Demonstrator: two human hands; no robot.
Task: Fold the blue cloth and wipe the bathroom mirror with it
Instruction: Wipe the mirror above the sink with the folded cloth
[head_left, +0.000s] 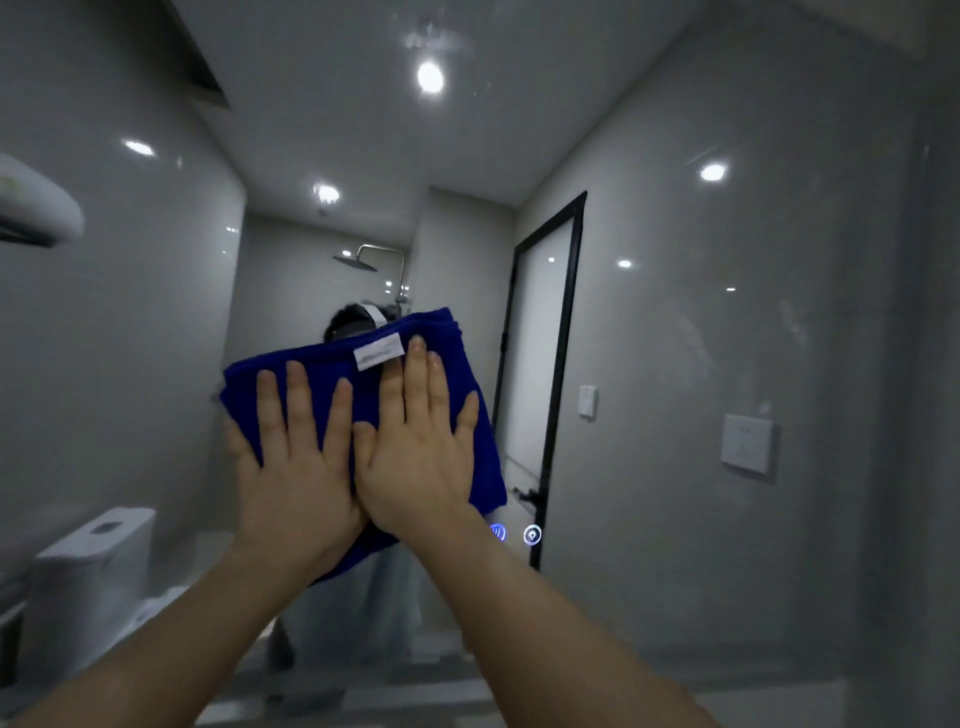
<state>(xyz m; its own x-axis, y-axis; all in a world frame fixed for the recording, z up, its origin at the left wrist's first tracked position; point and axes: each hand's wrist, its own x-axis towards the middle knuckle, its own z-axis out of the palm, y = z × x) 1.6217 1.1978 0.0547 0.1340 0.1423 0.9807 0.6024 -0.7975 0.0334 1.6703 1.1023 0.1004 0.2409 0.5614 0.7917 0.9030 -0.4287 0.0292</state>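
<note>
Bathroom mirror (675, 364) fills the view, w/ a toilet (93, 561), shower head (356, 262) & dark-framed door (545, 364) showing in the glass. Folded blue cloth (311, 353) lies flat on the glass, near the middle, a bit low. Its long side runs left to right, tipped up on the R, w/ a white tag (379, 352) at the top edge. Left hand (296, 478) & right hand (421, 457) sit side by side on it, thumbs touching, R one a bit higher. Each grip is flat: fingers straight & spread, pressing, not curled round anything. So the cloth is right under both palms, between hands & glass. Neither hand is nearer. Folding looks done; wiping is the step now. Most bare glass lies R & up, so I think the next push goes that way.
</note>
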